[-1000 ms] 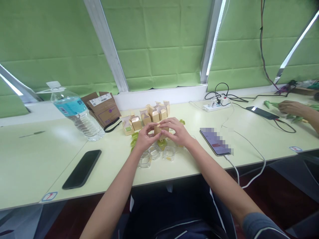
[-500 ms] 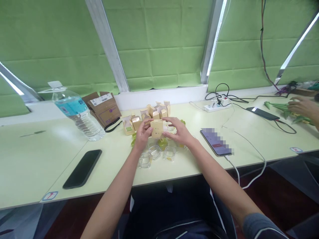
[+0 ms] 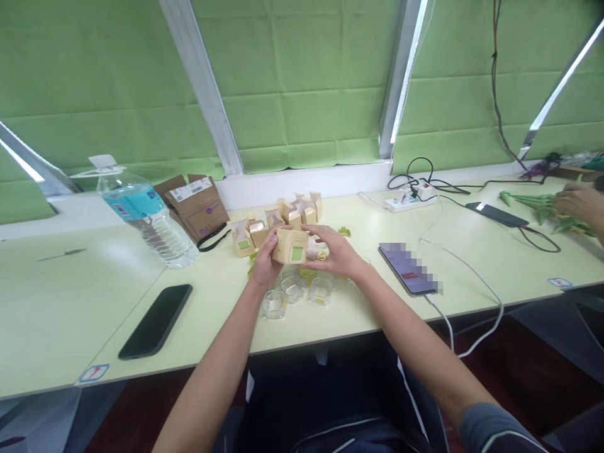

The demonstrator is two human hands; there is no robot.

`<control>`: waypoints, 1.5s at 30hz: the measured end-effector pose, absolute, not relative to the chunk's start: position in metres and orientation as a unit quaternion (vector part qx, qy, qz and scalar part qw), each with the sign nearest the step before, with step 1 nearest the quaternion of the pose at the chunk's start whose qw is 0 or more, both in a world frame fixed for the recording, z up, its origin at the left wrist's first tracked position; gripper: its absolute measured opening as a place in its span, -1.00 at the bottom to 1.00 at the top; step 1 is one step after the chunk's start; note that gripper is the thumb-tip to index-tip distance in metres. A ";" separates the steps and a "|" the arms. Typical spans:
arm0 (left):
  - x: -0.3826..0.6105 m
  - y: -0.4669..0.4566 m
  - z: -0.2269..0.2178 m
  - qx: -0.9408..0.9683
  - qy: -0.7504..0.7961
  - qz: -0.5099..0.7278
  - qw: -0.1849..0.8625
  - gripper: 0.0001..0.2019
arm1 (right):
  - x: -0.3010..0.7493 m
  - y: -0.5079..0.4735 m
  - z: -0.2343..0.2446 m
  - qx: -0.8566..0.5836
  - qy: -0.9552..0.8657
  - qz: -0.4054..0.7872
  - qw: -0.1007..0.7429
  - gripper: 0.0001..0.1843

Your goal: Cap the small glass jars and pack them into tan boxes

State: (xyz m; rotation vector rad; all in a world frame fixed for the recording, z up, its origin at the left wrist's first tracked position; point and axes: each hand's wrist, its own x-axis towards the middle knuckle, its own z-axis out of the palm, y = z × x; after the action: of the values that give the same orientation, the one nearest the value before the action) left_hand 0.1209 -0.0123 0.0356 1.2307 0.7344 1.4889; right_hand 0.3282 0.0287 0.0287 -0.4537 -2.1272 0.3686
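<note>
My left hand point(image 3: 267, 263) grips a small tan cardboard box point(image 3: 285, 246) by its left side, above the table. A green square shows on the box's right face. My right hand point(image 3: 334, 253) is at the box's right side, fingers apart and curved, with a gap between most of them and the box. Below the hands stand several clear plastic cups point(image 3: 293, 288). Green and pale plastic pieces point(image 3: 321, 255) lie partly hidden behind the box and hands. Several open tan boxes point(image 3: 295, 214) are grouped behind them.
A large water bottle point(image 3: 150, 217) leans by a brown carton point(image 3: 201, 211) at the left, with a black phone point(image 3: 155, 321) in front. A charging phone point(image 3: 408, 269) and power strip point(image 3: 410, 198) are at the right. Another person's hand point(image 3: 582, 204) touches green items at far right.
The small box has turned in my left hand, bringing the face with the green square into view. My right hand's fingers have opened away from it.
</note>
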 end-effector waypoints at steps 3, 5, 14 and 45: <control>0.122 -0.013 0.035 0.510 0.308 0.607 0.525 -0.55 | 0.328 0.028 0.029 -0.175 -0.866 0.130 0.450 -0.13; 0.122 -0.012 0.034 0.506 0.308 0.604 0.533 -0.53 | 0.327 0.028 0.030 -0.169 -0.866 0.124 0.454 -0.16; 0.122 -0.008 0.030 0.516 0.326 0.603 0.515 -0.51 | 0.328 0.027 0.031 -0.163 -0.855 0.119 0.478 -0.24; 0.127 -0.019 0.035 0.604 0.379 0.539 0.448 -0.30 | 0.333 0.030 0.029 -0.266 -0.813 0.255 0.451 -0.47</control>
State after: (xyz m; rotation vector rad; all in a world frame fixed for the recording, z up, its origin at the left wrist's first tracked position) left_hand 0.1267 -0.0189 0.0348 1.4940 0.9389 1.3342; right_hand 0.3326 0.0304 0.0290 -0.6564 -2.0102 0.6303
